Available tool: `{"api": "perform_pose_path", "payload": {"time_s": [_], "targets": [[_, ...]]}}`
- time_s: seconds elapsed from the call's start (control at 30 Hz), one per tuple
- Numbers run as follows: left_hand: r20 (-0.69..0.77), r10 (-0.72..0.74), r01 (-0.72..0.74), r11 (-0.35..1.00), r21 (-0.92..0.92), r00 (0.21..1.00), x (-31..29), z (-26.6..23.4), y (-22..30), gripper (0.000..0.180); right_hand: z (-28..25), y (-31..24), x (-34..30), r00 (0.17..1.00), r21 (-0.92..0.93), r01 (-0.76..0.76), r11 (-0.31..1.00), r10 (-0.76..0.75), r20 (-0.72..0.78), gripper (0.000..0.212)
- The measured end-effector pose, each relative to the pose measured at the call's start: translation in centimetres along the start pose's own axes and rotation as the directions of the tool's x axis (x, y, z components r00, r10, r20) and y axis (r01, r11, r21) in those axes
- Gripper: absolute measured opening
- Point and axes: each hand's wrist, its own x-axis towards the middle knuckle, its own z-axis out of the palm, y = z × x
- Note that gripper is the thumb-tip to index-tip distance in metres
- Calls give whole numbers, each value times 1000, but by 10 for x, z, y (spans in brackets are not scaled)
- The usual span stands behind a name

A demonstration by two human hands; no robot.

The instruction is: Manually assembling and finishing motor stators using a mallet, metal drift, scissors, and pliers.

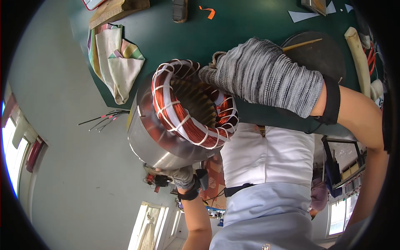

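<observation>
A motor stator (160, 143), a smooth metal cylinder with copper windings (177, 112) bound in white cord, is tilted at the edge of the green table. Its slotted bore faces up and to the right. My gloved left hand (180, 175) grips the stator from below, with most of its fingers hidden by the metal. My right hand (254, 68), in a grey knitted glove, is closed with its tips against the upper right of the winding. Whatever it may hold is hidden. A pointed wooden stick (306, 43) shows behind that hand; whether the hand grips it is unclear.
Thin lead wires (104, 118) stick out at the stator's left. On the green table (166, 39) lie a folded cloth (118, 66), a wooden block (118, 11), a dark bar (180, 10), an orange scrap (208, 12), a dark round disc (323, 60) and a pale mallet-like piece (358, 62).
</observation>
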Motion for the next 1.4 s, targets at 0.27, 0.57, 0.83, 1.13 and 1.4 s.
{"api": "perform_pose_path", "payload": {"time_s": [0.27,0.57,0.83,1.13,1.4], "targets": [[-49,50,-56,990,-128,998,7,-5,15,64,5,6,8,996,-54,86,995,-85,23,22],[-22,-80,83,951,298,997,8,-30,-2,64,2,12,8,994,-1,108,994,-108,0,23],[76,44,-49,997,56,996,21,-14,20,63,2,19,12,990,50,141,989,-140,-16,20],[-27,0,0,1000,10,1000,12,-37,-18,69,3,22,14,979,-65,203,977,-201,39,18],[35,-128,132,976,-175,991,2,-24,-10,59,0,25,19,949,-112,268,957,-242,202,17]]}}
